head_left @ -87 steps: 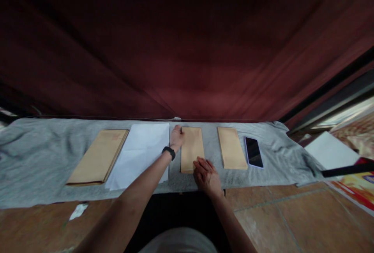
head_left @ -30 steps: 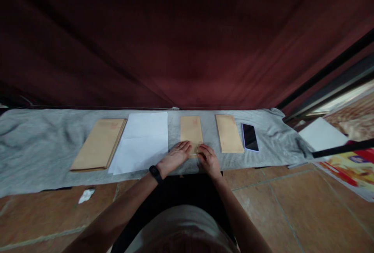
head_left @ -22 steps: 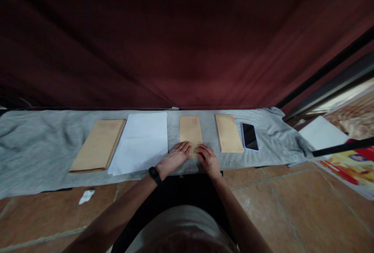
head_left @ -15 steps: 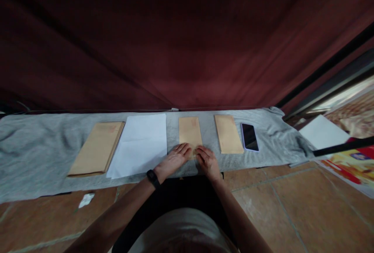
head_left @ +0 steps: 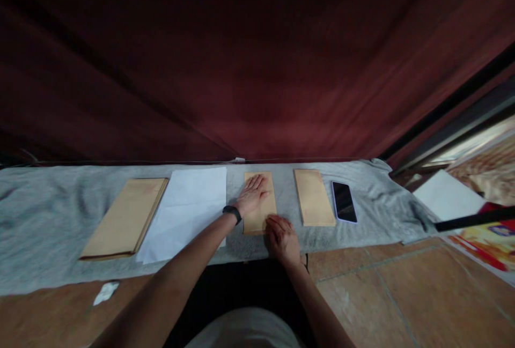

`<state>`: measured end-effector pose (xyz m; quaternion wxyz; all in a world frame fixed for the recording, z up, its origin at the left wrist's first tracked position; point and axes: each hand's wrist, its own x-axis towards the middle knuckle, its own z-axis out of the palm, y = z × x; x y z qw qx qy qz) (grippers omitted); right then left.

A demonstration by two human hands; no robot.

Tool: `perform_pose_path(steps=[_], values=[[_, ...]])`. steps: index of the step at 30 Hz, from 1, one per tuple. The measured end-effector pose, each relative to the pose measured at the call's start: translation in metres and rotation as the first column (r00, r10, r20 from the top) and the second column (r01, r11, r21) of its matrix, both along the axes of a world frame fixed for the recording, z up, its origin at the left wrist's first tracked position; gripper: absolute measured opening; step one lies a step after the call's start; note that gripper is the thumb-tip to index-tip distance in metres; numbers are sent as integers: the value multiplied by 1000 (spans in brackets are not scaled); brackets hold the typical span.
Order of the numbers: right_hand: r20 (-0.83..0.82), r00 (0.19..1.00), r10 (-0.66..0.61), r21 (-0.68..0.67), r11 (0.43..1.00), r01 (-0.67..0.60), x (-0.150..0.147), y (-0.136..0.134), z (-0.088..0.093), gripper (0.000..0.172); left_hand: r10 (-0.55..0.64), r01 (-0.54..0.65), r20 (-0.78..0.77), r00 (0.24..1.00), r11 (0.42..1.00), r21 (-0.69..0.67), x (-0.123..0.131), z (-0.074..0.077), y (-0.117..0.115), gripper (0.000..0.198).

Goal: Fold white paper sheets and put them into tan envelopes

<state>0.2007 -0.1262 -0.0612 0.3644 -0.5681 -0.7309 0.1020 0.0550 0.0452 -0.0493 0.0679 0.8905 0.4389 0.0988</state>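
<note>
A brown paper envelope [head_left: 261,216] lies on the grey cloth right in front of me. Across its upper half rests my left hand [head_left: 253,192], palm down with the fingers stretched out; a dark band is on that wrist. At the envelope's near right corner is my right hand [head_left: 284,238], its fingers bent and pressed together on the edge. To the right is a stack of brown envelopes [head_left: 314,198]. White paper sheets [head_left: 189,203] are spread to the left, and beyond them sits a larger pile of brown envelopes [head_left: 124,216].
A phone [head_left: 344,201] with a pale case lies right of the envelope stack. Grey cloth [head_left: 374,203] covers the long surface, backed by a dark red curtain [head_left: 257,96]. A scrap of white paper [head_left: 105,293] is on the tiled floor [head_left: 362,294].
My left hand has slid from the envelope's near edge up to its upper half and flattened. My right hand stays by the near right corner. The view has tilted slightly upward.
</note>
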Motion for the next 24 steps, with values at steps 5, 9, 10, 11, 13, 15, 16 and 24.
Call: perform_pose_path(steps=[5, 9, 10, 11, 13, 15, 16, 24], values=[[9, 1000, -3, 8, 1000, 3, -2, 1, 2, 33, 12, -12, 9, 1000, 1000, 19, 18, -3, 19, 56], [9, 1000, 0, 7, 1000, 0, -1, 1, 1, 34, -1, 1, 20, 1000, 1000, 23, 24, -6, 19, 55], [13, 1000, 2, 3, 1000, -2, -1, 1, 1, 34, -9, 9, 21, 1000, 1000, 21, 24, -6, 17, 55], [17, 1000, 3, -2, 1000, -3, -1, 1, 0, 34, -19, 18, 20, 1000, 1000, 19, 25, -7, 14, 55], [23, 1000, 6, -11, 1000, -6, -1, 0, 0, 34, -39, 39, 17, 999, 999, 14, 24, -9, 7, 55], [22, 1000, 4, -13, 1000, -4, -1, 0, -1, 33, -67, 67, 13, 998, 998, 8, 24, -11, -3, 55], [19, 1000, 2, -13, 1000, -2, -1, -1, -1, 33, -83, 83, 10, 996, 997, 5, 23, -11, -8, 55], [-18, 1000, -11, -18, 1000, 10, 2, -3, -1, 25, -210, 209, -31, 977, 978, -21, 13, -9, -48, 55]])
